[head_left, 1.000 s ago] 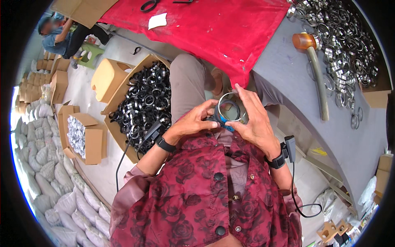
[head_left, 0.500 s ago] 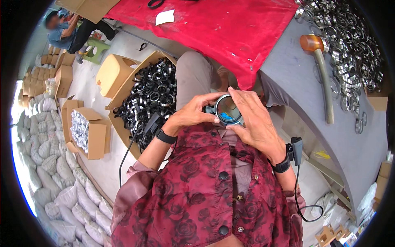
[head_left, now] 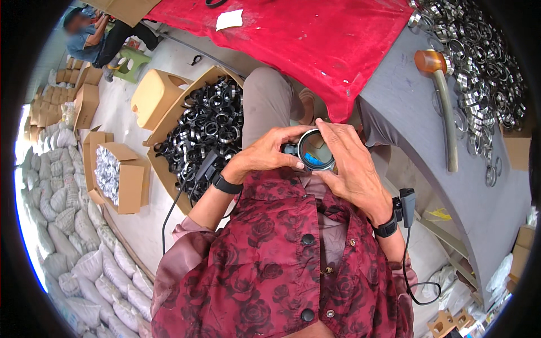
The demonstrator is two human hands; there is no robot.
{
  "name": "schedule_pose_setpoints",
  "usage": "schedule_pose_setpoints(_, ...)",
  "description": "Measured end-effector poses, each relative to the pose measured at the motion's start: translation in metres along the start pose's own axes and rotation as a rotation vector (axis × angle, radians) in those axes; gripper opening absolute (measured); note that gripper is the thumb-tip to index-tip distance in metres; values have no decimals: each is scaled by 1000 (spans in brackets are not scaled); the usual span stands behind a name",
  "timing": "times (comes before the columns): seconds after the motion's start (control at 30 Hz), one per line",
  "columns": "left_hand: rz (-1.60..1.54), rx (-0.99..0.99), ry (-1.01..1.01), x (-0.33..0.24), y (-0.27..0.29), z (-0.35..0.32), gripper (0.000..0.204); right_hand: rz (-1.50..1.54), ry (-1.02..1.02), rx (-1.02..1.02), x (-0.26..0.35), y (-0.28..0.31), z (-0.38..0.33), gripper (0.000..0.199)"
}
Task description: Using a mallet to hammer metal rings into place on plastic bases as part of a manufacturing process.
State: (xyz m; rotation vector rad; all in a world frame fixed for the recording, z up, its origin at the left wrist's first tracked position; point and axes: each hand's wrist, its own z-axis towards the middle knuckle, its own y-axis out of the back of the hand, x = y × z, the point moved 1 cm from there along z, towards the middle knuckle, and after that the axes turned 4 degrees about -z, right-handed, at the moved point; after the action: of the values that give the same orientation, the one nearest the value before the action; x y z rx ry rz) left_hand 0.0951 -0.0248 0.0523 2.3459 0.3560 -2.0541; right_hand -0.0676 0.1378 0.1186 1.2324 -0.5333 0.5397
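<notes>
Above my lap both hands grip one round ring (head_left: 305, 139), dark on the outside with a shiny metal band. A small block sticks out from its left side, and something blue shows through its opening. My left hand (head_left: 269, 150) pinches it by the left side, fingers over the top and thumb below. My right hand (head_left: 350, 159) wraps the right side, with the thumb at the lower edge. Parts of the ring are hidden behind the fingers. Similar black rings (head_left: 217, 121) fill a large cardboard box (head_left: 159, 179) beside my left knee.
On the grey table (head_left: 420, 107) at right lie a mallet (head_left: 444, 107) with an amber head and a heap of metal rings (head_left: 479, 62). A red cloth (head_left: 315, 50) covers the table ahead. At left stand a yellow stool (head_left: 155, 100), an open carton (head_left: 132, 183) and stacked sacks (head_left: 84, 276). A person (head_left: 93, 42) sits far left.
Both hands still grip the ring, which has tilted slightly, so more of the blue inside its opening shows. The whole view has shifted a little.
</notes>
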Motion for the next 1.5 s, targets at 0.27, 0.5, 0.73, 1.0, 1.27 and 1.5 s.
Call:
schedule_pose_setpoints(0.27,-4,20,46,-2,1,0,88,20,-5,3,0,1,-1,84)
schedule_pose_setpoints(0.5,-135,37,7,-3,1,-3,79,32,-9,8,-1,1,-1,86)
schedule_pose_setpoints(0.73,-20,-38,71,1,2,-5,59,23,3,12,-3,-1,-2,85)
schedule_pose_setpoints(1.0,97,-57,1,0,-1,-3,56,20,-22,42,-4,-3,-3,75)
schedule_pose_setpoints(1.27,123,-64,-13,-1,-5,-2,59,37,-31,46,-6,-5,-5,77)
schedule_pose_setpoints(1.5,182,-106,-2,-4,-11,-3,53,40,-20,38,-12,-13,-6,76)
